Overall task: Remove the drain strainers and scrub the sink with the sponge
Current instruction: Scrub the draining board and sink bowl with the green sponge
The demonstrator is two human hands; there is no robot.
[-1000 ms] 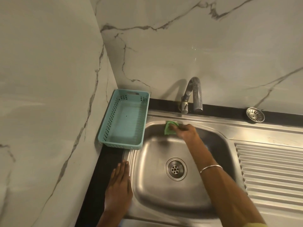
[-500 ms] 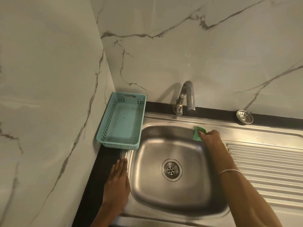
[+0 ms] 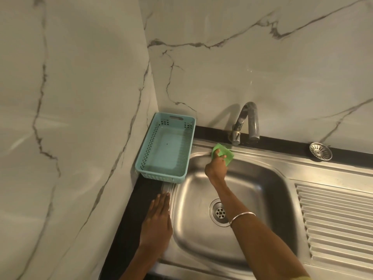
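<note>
1. Green square sponge (image 3: 224,155) sits on the back rim of the stainless steel sink (image 3: 262,178), below the curved metal tap (image 3: 247,122); right hand (image 3: 217,168) grips it.
2. Left hand (image 3: 156,223) lies flat, fingers straight, on the sink's left edge beside the black desk (image 3: 129,219).
3. One round metal strainer (image 3: 320,151) is out, on the back ledge. Drain (image 3: 220,212) is open.
4. Scrubbing looks underway; basin floor and walls probably remain.
5. Teal perforated plastic basket (image 3: 167,148) at far left corner.

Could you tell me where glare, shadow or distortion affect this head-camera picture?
Head view: soft glare streaks the sink basin; the faucet casts a faint shadow on the marble wall behind it; wide-angle distortion bends the wall corner; the light is dim and warm.
</note>
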